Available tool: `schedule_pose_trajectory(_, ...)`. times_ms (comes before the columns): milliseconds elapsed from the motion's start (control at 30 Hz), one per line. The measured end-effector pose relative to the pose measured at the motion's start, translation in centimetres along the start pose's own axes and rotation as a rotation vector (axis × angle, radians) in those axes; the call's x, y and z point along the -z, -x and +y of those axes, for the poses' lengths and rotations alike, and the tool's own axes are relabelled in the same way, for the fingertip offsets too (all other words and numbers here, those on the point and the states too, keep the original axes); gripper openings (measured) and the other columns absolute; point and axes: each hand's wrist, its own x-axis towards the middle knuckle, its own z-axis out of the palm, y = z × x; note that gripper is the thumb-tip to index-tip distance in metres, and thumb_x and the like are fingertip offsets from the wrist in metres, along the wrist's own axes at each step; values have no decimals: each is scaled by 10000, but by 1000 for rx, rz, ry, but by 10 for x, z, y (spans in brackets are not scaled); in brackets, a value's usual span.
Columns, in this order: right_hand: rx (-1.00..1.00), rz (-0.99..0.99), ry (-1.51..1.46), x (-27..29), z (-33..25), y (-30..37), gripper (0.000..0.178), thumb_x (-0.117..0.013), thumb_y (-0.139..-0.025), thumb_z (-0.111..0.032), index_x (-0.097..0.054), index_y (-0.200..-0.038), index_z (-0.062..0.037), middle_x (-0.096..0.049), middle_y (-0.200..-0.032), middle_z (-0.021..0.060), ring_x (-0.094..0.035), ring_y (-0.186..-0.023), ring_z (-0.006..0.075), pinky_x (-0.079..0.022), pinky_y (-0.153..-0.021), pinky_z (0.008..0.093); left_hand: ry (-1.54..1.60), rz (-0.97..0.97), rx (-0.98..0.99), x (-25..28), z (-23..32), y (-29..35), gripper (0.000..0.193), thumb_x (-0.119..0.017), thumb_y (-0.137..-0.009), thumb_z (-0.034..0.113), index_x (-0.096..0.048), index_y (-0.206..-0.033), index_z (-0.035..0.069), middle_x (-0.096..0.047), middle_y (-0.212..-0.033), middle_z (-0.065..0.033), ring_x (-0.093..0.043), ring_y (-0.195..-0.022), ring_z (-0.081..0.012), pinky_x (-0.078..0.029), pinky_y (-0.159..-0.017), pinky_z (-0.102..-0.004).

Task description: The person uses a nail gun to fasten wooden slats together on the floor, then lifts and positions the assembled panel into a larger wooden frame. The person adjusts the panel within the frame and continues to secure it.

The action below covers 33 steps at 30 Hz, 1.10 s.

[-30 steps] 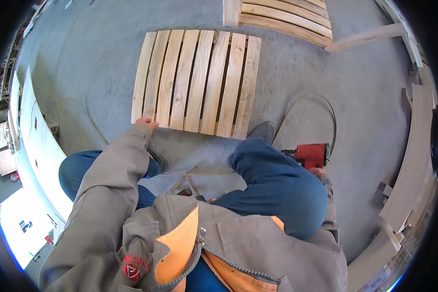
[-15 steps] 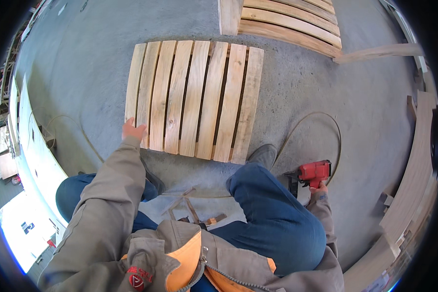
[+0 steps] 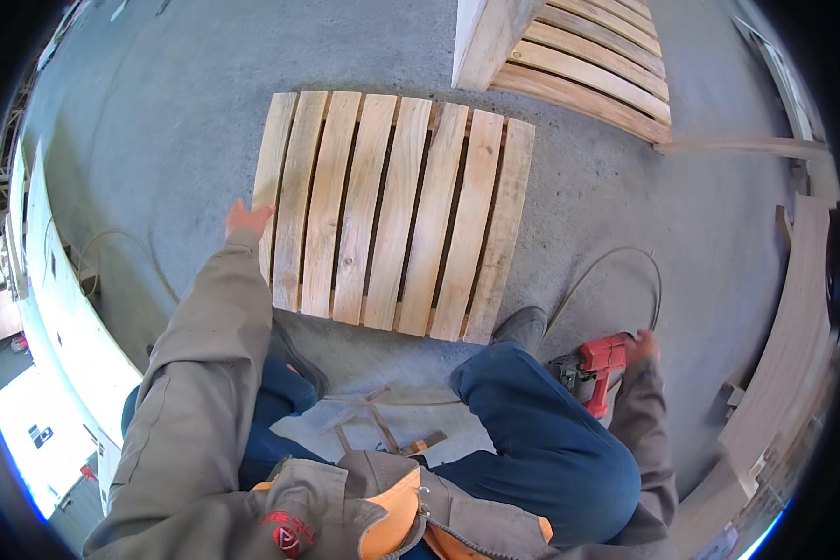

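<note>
A slatted wooden panel (image 3: 376,224) lies on the concrete floor in front of me, its several slats running away from me. My left hand (image 3: 249,219) is at the panel's left edge, thumb toward the outer slat, fingers apart. To my right, beside my knee, a red and black nail gun (image 3: 604,353) rests on the floor with its handle bare. My right hand (image 3: 641,346) is at the end of the gun's body, away from the handle. Motion smears its fingers, so their hold cannot be made out.
A larger slatted wooden piece with upright boards (image 3: 579,70) stands beyond the panel at the right. An air hose (image 3: 616,252) loops on the floor near the gun. Long boards (image 3: 779,364) lie along the far right; white sheets (image 3: 75,289) stand at left. Wood scraps (image 3: 383,425) lie between my feet.
My left hand has slid farther up the panel's left edge. My right hand has left the nail gun's handle for the end of its body, and the gun has turned. The view has shifted.
</note>
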Motion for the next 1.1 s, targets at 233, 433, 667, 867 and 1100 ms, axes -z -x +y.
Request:
schedule_pose_trajectory(233, 489, -307, 101, 2, -251, -39, 794, -814, -817, -363, -487, -1453, -18, -654, -1286, 190, -675, -1047, 279, -558, -839, 384, 198, -192, -93, -9, 23, -39, 766, -818, -766, 465, -599, -1298, -40, -637, -1316, -234, -630, -1189, -356, -495, -998, -430)
schedule_pose_trajectory(433, 335, -253, 95, -86, -352, -55, 904, -797, -795, -524, -486, -1460, 3, -580, -1413, 219, -619, -1220, 348, -503, -995, 451, 359, -186, -123, 3, 52, -29, 588, -820, -789, 404, -691, -1184, -13, -727, -1148, -187, -695, -1059, -304, -530, -923, -399)
schedule_pose_trajectory(667, 223, -75, -85, -114, -390, -22, 691, -776, -816, -551, -706, -1182, 31, -718, -1171, 202, -682, -1078, 322, -532, -881, 435, 654, -284, 113, 26, 61, -7, 552, -787, -852, 392, -696, -1201, -25, -728, -1133, -153, -669, -1029, -251, -517, -887, -398)
schedule_pose_trajectory(867, 33, -191, -412, -82, -395, 8, 691, -832, -812, -440, -650, -1262, 52, -733, -1123, 183, -709, -1009, 262, -543, -882, 380, 785, -196, 236, -8, 4, -51, 558, -744, -889, 444, -707, -1137, -54, -720, -1106, -173, -651, -984, -240, -511, -830, -410)
schedule_pose_trajectory(1100, 422, -63, -889, -9, -373, 59, 462, -790, -883, -342, -688, -1140, 29, -737, -1001, 83, -676, -885, 151, -539, -794, 314, 887, -24, 171, 84, 15, -5, 635, -649, -929, 571, -707, -1090, -41, -715, -1056, -158, -634, -925, -234, -498, -772, -419)
